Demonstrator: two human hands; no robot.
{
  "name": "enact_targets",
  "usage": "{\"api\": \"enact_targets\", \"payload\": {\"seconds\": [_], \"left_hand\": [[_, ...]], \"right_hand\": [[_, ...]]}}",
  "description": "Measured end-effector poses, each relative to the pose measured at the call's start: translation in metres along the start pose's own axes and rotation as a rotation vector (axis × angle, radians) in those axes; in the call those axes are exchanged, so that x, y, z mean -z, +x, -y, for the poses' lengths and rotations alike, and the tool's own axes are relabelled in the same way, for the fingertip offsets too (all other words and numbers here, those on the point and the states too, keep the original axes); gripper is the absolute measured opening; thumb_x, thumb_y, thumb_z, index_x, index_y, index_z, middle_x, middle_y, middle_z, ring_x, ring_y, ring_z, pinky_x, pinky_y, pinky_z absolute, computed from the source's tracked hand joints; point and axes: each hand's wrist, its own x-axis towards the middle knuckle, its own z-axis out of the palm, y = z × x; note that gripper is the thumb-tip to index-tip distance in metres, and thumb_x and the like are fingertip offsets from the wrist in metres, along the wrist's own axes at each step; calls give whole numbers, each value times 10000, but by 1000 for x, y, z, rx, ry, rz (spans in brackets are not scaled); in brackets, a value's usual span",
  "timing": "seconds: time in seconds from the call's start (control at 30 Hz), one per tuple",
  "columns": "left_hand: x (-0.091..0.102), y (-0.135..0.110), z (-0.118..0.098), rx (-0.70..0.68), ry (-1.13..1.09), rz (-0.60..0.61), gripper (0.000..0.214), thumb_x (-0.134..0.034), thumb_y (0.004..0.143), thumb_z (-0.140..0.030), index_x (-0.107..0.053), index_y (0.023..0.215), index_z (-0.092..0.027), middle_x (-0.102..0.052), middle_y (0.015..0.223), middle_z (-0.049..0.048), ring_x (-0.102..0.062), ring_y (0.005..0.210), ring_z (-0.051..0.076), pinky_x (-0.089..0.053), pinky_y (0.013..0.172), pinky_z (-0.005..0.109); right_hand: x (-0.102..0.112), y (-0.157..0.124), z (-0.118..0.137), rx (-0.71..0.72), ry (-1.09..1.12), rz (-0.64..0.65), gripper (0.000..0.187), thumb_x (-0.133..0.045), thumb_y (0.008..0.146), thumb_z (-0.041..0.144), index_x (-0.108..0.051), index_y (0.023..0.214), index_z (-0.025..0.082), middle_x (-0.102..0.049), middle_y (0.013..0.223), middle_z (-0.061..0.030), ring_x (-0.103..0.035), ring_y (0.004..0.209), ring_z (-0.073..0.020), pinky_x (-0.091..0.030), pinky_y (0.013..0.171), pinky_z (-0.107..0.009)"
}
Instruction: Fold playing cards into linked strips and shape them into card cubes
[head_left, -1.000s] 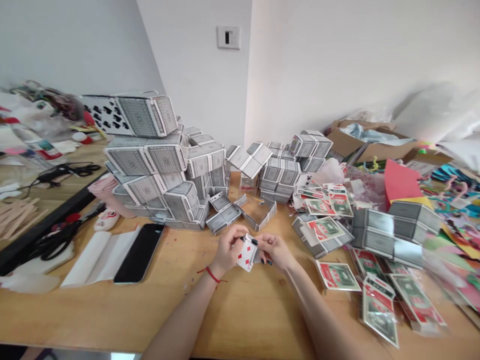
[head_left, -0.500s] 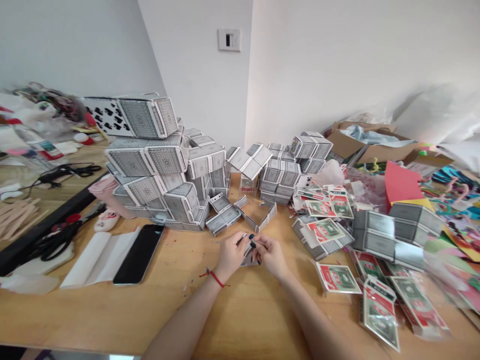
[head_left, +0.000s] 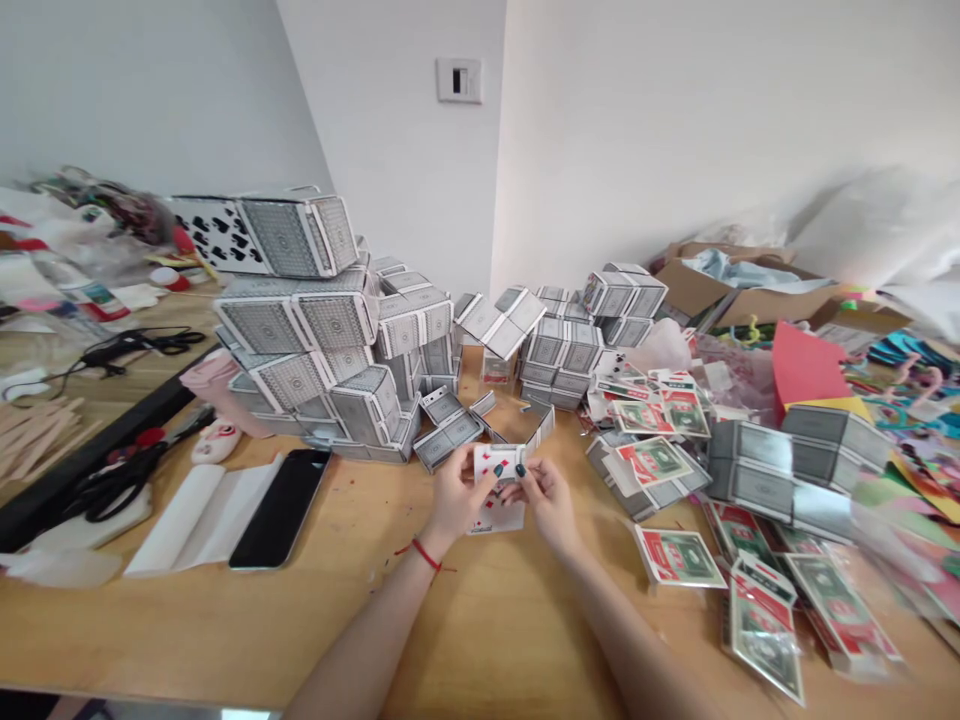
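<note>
Between my two hands is a white playing card with red diamonds, its upper part bent over. My left hand pinches its left side, thumb on the face. At the top right edge my right hand closes on the same card with thumb and fingers. Just beyond my hands stands an open frame of folded cards with grey backs. Left of that frame, more folded cards lie joined on the table. Some of my fingers are hidden behind the card.
A tall stack of card blocks stands at left, smaller card blocks at back. A phone, white paper and black scissors lie left. Red and green card packs lie right, near a cardboard box.
The card between my hands has turned up so that its diamond face shows. My hands have moved slightly apart, both still gripping it.
</note>
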Motion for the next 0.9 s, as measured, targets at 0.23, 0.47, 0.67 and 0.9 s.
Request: {"api": "enact_targets", "payload": {"seconds": [0.23, 0.47, 0.67, 0.9], "left_hand": [[-6, 2, 10, 25, 23, -80, 174, -492, 771, -252, -553, 890, -141, -629, 836, 60, -584, 672, 134, -478, 599, 240], [8, 7, 0, -137, 267, 3, 168, -479, 776, -201, -618, 866, -168, -638, 852, 59, -571, 805, 163, -441, 718, 269], [3, 1, -5, -123, 266, 118, 180, -485, 783, -212, -596, 921, -182, -637, 905, 57, -571, 839, 167, -441, 755, 291], [-8, -3, 2, 42, 29, 82, 241, -421, 830, -314, -533, 982, -165, -608, 815, 42, -556, 690, 139, -442, 592, 237]], "right_hand": [[1, 2, -8, -66, 39, 47, 342, -580, 702, 510, -401, 805, 238, -590, 593, 19, -579, 498, -157, -455, 458, -271], [9, 3, -4, 24, -202, 42, 347, -601, 700, 451, -569, 923, 188, -639, 825, -54, -587, 675, -173, -476, 572, -275], [13, 6, -2, 61, -238, 9, 306, -572, 724, 444, -658, 829, 170, -663, 778, -65, -580, 723, -197, -460, 658, -309], [9, 2, 0, 97, -148, -126, 330, -573, 721, 458, -615, 881, 172, -659, 783, -70, -588, 710, -194, -465, 641, -301]]}}
